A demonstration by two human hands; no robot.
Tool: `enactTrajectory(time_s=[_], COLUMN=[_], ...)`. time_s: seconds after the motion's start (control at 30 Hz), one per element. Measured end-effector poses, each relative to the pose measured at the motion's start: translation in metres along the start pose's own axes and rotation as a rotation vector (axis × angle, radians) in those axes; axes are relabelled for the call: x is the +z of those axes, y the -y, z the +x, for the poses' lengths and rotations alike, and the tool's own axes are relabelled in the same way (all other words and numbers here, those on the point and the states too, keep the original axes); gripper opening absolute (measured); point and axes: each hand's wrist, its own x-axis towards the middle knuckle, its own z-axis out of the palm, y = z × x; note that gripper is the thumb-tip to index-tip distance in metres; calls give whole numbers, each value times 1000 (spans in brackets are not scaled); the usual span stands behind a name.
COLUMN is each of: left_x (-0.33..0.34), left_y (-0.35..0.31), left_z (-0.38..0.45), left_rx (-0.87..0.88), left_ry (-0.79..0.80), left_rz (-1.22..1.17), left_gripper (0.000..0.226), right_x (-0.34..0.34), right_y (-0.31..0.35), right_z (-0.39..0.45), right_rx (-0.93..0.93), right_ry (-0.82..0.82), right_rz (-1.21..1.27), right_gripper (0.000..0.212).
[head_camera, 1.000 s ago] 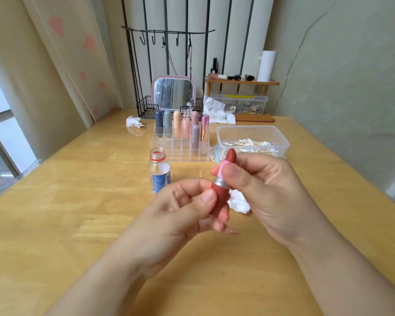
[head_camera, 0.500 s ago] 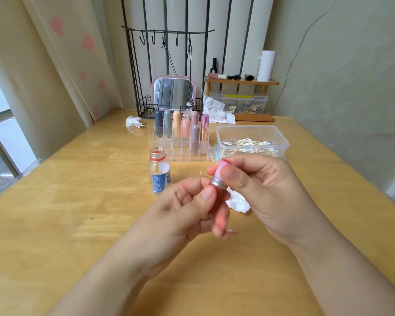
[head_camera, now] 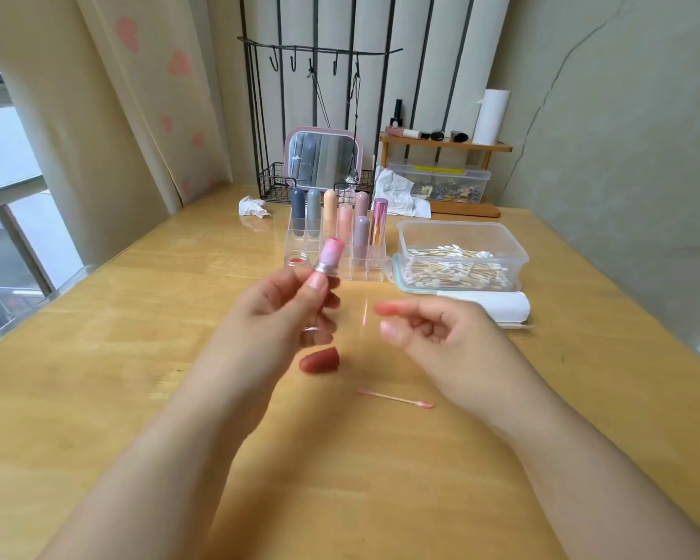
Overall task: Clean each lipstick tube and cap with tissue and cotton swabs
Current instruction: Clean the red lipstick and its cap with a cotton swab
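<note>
My left hand grips an uncapped lipstick tube upright, its pink stick and silver collar showing above my thumb. Its dark red cap lies on its side on the table just below that hand. A cotton swab with pink-stained tips lies nearer me, to the right of the cap. My right hand hovers to the right with loosely curled fingers and holds nothing. A folded white tissue lies beyond my right hand.
A clear organizer with several capped lipsticks stands behind my left hand, a small open bottle at its left. A plastic box of cotton swabs sits to the right. A mirror, crumpled tissues and a wooden shelf line the back.
The red cap came off the tube and now lies on the table. My right hand let go and moved right, empty. My left hand raised the uncapped tube.
</note>
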Motion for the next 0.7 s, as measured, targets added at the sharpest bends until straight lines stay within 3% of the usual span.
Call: enactTrajectory(time_s=[0.1,0.23,0.47,0.57,0.63,0.7], left_x=[-6,-10,-8,-8,-8,-6], left_y=[-2,3,1,0,0,2], left_z=[4,6,4,4,5,4], left_rx=[21,-57,-96,-93,-82,-70], left_ry=[-116,-151,-127,-113,-104,-78], left_rz=[75,44,-7,-13,3,29], left_gripper=[10,8,9,9,8,8], right_x=[19,40,59,57,46,26], right_y=[-11,-13,-17,-19,-11,-2], right_z=[1,13,33,35,34,33], right_rx=[-21,-191,-361,-346,-226,-129], right_ry=[74,201,282,223,13,-196], right_rz=[-305,-690,-840,-799,-543,-177], right_gripper=[25,35,25,22,12,16])
